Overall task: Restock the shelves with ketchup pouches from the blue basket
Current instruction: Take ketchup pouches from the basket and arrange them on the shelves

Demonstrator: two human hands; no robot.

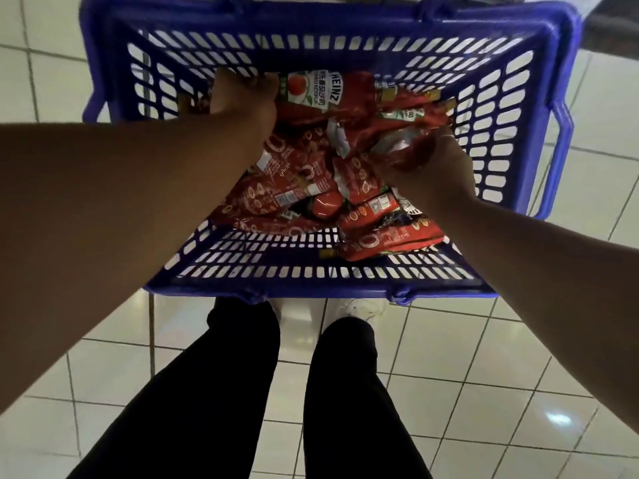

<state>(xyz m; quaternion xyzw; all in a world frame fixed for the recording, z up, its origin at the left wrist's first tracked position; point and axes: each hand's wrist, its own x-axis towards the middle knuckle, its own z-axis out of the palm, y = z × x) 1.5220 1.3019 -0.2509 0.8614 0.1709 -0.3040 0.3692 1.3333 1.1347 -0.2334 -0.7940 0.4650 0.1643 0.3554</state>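
both hands in the basket

my right hand [434, 167] has a grip on a red ketchup pouch [397, 150], fingers curled round it. my left hand [242, 95] grasps the heinz pouch [321, 91] at the far wall. both lie in the pile inside the blue basket [332, 36], above white floor tiles [484, 409].
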